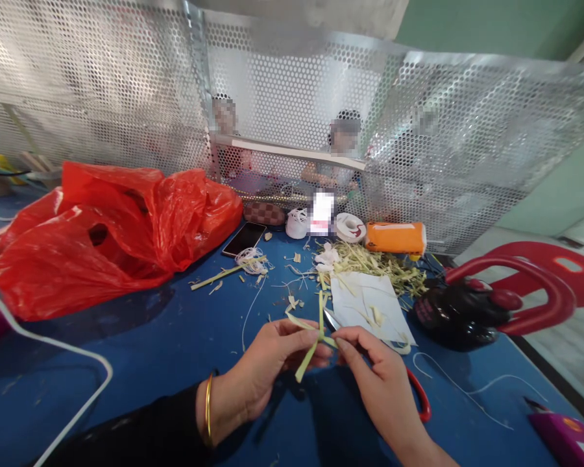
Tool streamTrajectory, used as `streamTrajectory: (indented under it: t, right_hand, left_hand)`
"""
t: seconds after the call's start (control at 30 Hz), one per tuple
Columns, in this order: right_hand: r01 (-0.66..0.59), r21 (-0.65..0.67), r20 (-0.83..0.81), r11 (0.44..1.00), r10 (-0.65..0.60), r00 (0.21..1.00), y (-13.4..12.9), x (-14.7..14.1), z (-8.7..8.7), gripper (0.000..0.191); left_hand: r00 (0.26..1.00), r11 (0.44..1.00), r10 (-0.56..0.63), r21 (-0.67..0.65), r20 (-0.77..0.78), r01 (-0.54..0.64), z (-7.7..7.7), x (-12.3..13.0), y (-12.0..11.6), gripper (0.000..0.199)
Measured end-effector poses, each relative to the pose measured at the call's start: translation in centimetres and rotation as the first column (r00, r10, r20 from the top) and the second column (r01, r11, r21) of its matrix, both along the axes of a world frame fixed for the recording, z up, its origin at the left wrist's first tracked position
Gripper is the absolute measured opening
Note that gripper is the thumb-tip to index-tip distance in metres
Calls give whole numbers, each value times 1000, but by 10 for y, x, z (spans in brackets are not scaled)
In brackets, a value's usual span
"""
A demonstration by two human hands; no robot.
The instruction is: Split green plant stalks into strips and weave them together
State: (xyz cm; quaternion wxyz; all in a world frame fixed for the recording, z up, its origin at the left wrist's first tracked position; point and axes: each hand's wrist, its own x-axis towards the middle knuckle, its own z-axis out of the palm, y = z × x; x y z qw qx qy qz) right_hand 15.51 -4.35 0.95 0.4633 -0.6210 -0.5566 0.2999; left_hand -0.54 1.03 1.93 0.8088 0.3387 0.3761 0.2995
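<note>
My left hand [265, 363] is closed, thumb over fingers, around the crossing of some pale green leaf strips [306, 363]. The strip ends stick out upward, to the upper left and down toward me. My right hand [382, 383] pinches the end that points right, thumb against forefinger. Beneath my right hand lies a pair of scissors [423, 397]; its red handle and part of the blade show, the rest is hidden. Just beyond are a white paper sheet [365, 301] with leaf scraps and a heap of shredded green leaves [379, 263].
A red plastic bag [111, 240] fills the left. A phone [244, 239], tangled white string [250, 258], a tape roll [350, 228] and an orange pack [396, 238] line the back. A black kettle [460, 314] stands right. A perforated screen [292, 91] rises behind; people sit beyond.
</note>
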Motion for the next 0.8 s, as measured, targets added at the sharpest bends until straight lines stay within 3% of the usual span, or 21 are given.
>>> streamTrajectory:
  t: [0.1, 0.2, 0.33, 0.4, 0.63, 0.8]
  right_hand:
    - [-61, 4, -7, 998, 61, 998, 0, -2, 0, 19]
    - [-20, -41, -104, 999, 16, 994, 2, -2, -1, 20]
    - [-101, -146, -325, 984, 49, 944, 4, -1, -1, 22]
    - [-151, -165, -361, 975, 83, 929, 3, -1, -1, 22]
    - [-18, -15, -229, 1000, 14, 973, 0, -1, -8, 21]
    - [-77, 33, 11, 996, 77, 997, 0, -2, -3, 24]
  left_hand:
    - [999, 1000, -7, 19, -45, 8, -3, 3, -1, 34]
    - [991, 998, -30, 57, -130, 38, -4, 6, -3, 32]
    - [975, 980, -154, 98, -158, 171, -5, 7, -9, 25]
    - [966, 968, -205, 112, -156, 223, -6, 8, -12, 22]
    - [951, 946, -249, 163, -181, 279, -11, 9, -10, 21]
    - [951, 957, -171, 186, -256, 222, -14, 11, -10, 16]
